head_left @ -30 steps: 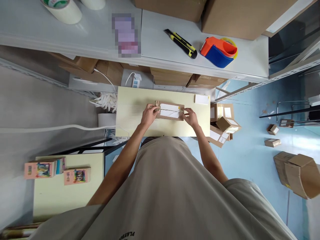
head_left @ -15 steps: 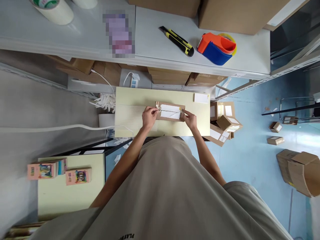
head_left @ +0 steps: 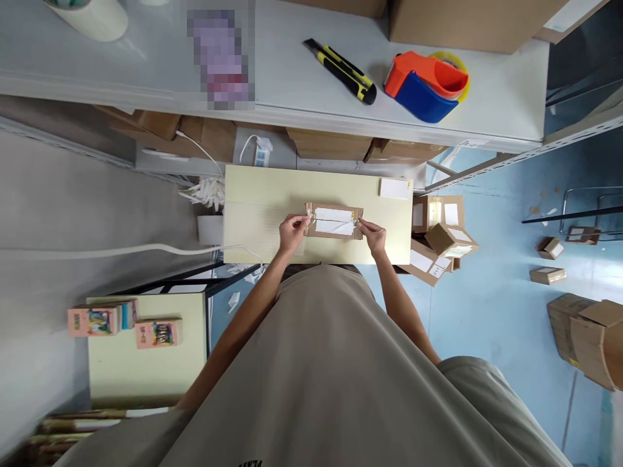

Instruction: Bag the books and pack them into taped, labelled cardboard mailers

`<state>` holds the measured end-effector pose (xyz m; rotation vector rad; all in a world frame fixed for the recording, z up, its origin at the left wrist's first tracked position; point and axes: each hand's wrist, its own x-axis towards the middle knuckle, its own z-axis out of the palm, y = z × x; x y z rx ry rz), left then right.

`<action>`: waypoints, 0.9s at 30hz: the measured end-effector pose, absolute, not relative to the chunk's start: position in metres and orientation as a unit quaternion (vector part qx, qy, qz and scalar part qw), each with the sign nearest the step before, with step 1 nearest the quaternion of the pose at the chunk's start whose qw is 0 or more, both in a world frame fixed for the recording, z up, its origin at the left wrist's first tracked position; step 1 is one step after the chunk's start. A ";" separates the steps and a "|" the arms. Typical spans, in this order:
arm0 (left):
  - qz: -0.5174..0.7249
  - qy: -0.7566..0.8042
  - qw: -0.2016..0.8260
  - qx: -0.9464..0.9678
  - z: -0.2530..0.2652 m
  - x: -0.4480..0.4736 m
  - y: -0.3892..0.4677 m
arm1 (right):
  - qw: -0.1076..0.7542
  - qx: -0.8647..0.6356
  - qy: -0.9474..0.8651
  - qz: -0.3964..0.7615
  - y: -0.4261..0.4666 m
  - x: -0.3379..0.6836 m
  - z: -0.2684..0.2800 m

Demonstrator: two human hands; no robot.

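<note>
A small brown cardboard box [head_left: 331, 232] with a white label [head_left: 333, 215] lies flat on the pale yellow table [head_left: 272, 185]. A thin dark line runs lengthwise across the label, and shiny clear tape [head_left: 310, 215] shows at both ends of the box. My left hand [head_left: 293, 232] is closed at the left end, thumb and fingertips pinched on the tape there. At the opposite end, my right hand [head_left: 374, 236] pinches the tape the same way. The fingertips partly cover what they grip.
Above the table, a grey shelf [head_left: 282, 71] carries a yellow-black utility knife [head_left: 343, 71], an orange-blue tape dispenser [head_left: 423, 84] and large cartons [head_left: 448, 26]. A white card-like item [head_left: 394, 188] lies at the table's far right corner. Taped boxes [head_left: 440, 233] pile up right; books [head_left: 158, 333] lie lower left.
The view has shifted slightly. My right fingers now lie straighter against the box's right end, and the tape at the left end stands up less. Both hands stay at the box ends.
</note>
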<state>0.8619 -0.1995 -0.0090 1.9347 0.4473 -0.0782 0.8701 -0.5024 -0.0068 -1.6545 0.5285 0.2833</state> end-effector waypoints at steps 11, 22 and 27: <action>-0.013 0.132 0.409 0.903 0.026 0.872 -0.210 | 0.453 -0.875 0.005 0.168 -0.521 0.886 0.027; 0.242 -0.105 0.424 0.866 0.167 1.035 -0.306 | 0.171 -0.955 -0.172 -0.171 -0.575 1.129 0.188; 0.271 -0.150 0.456 0.834 0.204 1.064 -0.338 | 0.112 -0.968 -0.193 -0.111 -0.568 1.193 0.190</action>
